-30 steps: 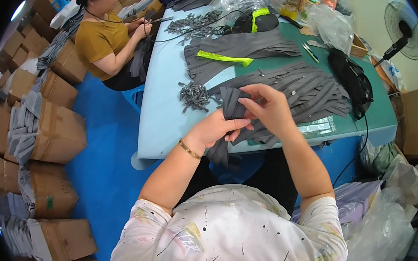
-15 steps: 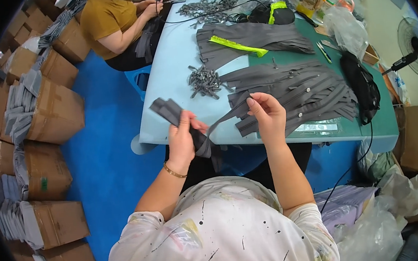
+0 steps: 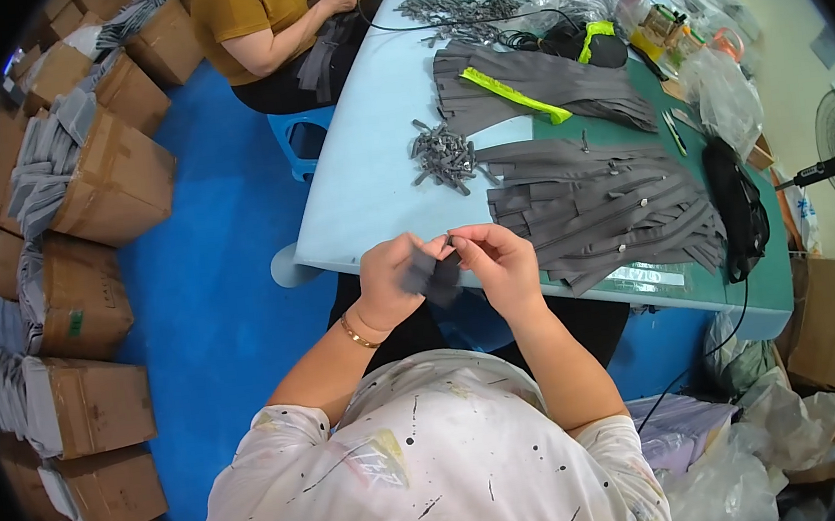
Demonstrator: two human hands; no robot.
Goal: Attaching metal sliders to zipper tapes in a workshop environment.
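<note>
Close together at the near edge of the table, my two hands meet fingertip to fingertip. Folded dark grey zipper tape (image 3: 431,277) hangs from my left hand (image 3: 390,283), whose fingers are closed round it; the tape is partly smeared by motion. My right hand (image 3: 504,267) pinches a small dark piece near the left fingertips, apparently an end of the same tape, though its exact form is hidden. Beyond them lies a small heap of grey metal zipper pulls (image 3: 445,155). Many grey zippers (image 3: 603,207) are spread flat to the right, a few with shiny sliders.
The table (image 3: 360,186) has a green cutting mat (image 3: 763,277). A yellow-green strip (image 3: 514,95) crosses another zipper bundle (image 3: 550,72). A black pouch (image 3: 736,200) lies at right. A co-worker in a mustard top (image 3: 254,25) sits far left. Cardboard boxes (image 3: 118,179) line the left.
My right hand has come left and down from above the zippers to meet my left hand. My left hand has shifted slightly right; the tape is gathered between them. The view has shifted a little.
</note>
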